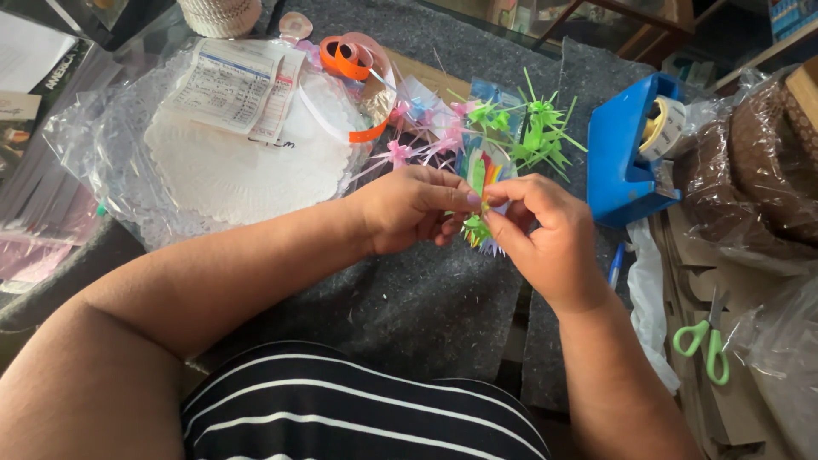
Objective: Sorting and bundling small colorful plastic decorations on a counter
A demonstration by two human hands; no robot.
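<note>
1. The left hand and right hand meet above the middle of the grey felt mat. Both pinch a small clear packet of coloured strips, thumb and fingertips clamped on its lower edge.
2. The packet stands roughly upright between the two hands, with spiky green ends showing just below the fingers.
3. Just behind the hands, a loose heap of pink and green ribbon bows lies on the mat, close to the knuckles.
4. To the left, a bagged stack of white paper doilies with a printed slip on top; its plastic edge reaches near the left wrist.
5. An orange tape roll sits behind the doilies.
6. To the right, a blue tape dispenser stands just beside the right hand.
7. Green-handled scissors lie on brown card, well apart from the hands.
8. Open mat shows in front of the hands, toward the person's striped shirt.
</note>
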